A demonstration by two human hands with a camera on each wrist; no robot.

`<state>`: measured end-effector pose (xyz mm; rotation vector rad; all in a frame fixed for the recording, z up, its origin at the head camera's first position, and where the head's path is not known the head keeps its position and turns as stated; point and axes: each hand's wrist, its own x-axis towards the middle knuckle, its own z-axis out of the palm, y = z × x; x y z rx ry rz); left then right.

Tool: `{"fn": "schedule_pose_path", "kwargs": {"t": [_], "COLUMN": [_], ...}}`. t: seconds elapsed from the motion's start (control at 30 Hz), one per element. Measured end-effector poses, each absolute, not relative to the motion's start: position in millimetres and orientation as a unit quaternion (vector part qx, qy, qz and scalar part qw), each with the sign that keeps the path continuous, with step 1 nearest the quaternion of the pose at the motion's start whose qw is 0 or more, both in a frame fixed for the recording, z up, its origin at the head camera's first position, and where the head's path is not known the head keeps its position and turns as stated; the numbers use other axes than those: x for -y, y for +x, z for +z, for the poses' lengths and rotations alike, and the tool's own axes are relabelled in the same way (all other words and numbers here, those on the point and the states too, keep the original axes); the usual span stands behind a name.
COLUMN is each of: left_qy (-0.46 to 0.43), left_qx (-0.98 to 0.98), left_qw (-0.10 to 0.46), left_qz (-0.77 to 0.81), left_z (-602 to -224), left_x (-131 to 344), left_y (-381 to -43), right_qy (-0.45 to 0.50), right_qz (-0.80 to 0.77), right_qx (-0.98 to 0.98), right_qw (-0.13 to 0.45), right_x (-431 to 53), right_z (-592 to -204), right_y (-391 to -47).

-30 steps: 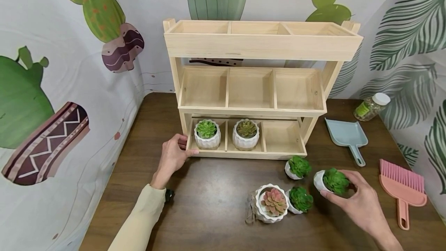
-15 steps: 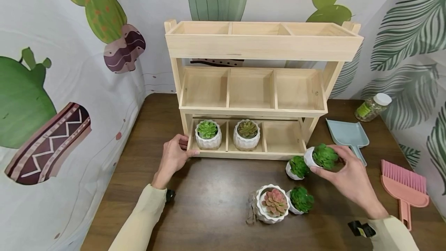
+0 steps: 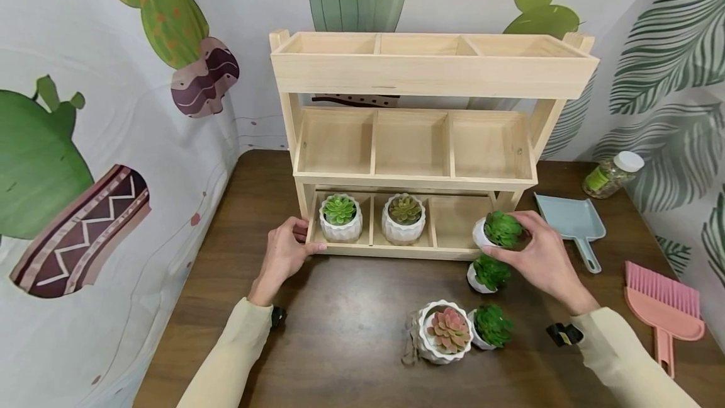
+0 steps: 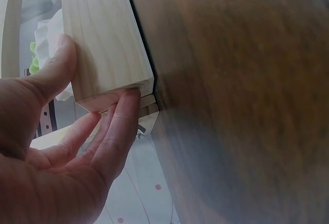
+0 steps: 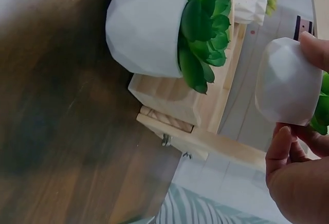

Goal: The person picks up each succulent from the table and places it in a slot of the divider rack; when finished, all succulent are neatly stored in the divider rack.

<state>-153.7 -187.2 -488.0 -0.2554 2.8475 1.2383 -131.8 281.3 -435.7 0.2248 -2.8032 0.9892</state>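
Observation:
My left hand (image 3: 285,254) grips the left end of the bottom tray of a three-tier wooden plant shelf (image 3: 433,75), thumb on the front board, fingers against the end (image 4: 110,98). Between thumb and fingers, my right hand (image 3: 546,260) holds a small white faceted pot with a green succulent (image 3: 501,230). This pot hangs raised and tilted at the front of the tray's right compartment (image 3: 455,222). Directly below it on the table stands a similar potted succulent (image 3: 490,272). Two white ribbed pots, with a bright green succulent (image 3: 340,211) and a brownish one (image 3: 404,211), occupy the left and middle compartments.
Near the front sit a ribbed pot with a pink succulent (image 3: 449,330) and another small green succulent (image 3: 491,326), side by side. To the right lie a blue dustpan (image 3: 572,216), a pink brush (image 3: 659,313) and a white-capped jar (image 3: 612,175). Printed cloth hangs behind the shelf.
My right hand has carried the small potted succulent up and leftward, from the right of the table to the tray's right compartment. My left hand keeps its grip on the shelf.

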Motion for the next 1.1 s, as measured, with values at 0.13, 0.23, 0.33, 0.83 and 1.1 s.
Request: {"fn": "schedule_pose_path", "kwargs": {"t": [0.13,0.23,0.33,0.83,1.1], "left_qy": [-0.079,-0.078,-0.076,-0.076,-0.077], "left_qx": [-0.913,-0.913,-0.914,-0.915,-0.914], "left_qw": [0.011,0.01,0.008,0.006,0.008], "left_qz": [0.4,0.4,0.398,0.397,0.397], "left_z": [-489,-490,-491,-490,-488], "left_x": [187,187,188,189,188], "left_y": [-154,-153,-152,-152,-153], "right_qy": [0.081,0.086,0.086,0.08,0.07], "right_qz": [0.327,0.325,0.32,0.317,0.296], "right_qx": [0.939,0.94,0.942,0.945,0.951], "right_qw": [0.071,0.062,0.049,0.008,-0.05], "right_x": [-276,-273,-269,-255,-248], "right_z": [-438,-439,-439,-452,-458], "right_y": [-141,-148,-154,-185,-197]}}
